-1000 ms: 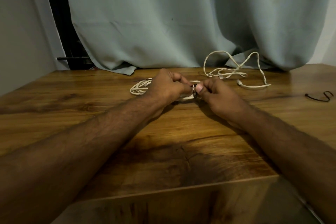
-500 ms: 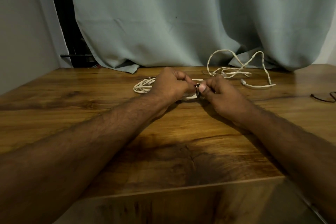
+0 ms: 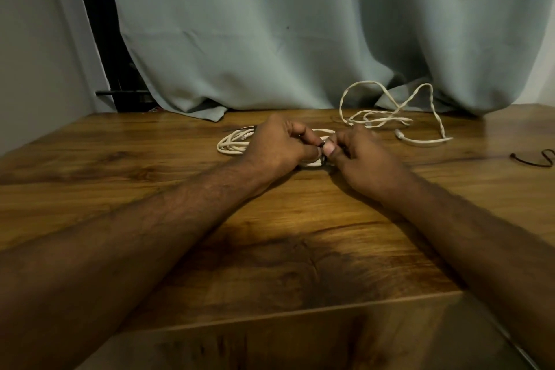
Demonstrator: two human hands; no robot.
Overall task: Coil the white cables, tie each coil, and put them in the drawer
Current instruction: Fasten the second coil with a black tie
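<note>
Now | coiled cable [image 3: 232, 144] | pinched between left hand [image 3: 280, 146], right hand [image 3: 365, 159]

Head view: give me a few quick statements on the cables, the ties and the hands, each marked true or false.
1. Both hands are at the coiled cable. True: left hand and right hand pinch a dark tie at it.
2. The second cable is already coiled. False: it lies in loose loops near the curtain.
3. A spare dark tie lies at the table's right side. True.
4. The coiled cable is in a drawer. False: it is on the table.
</note>
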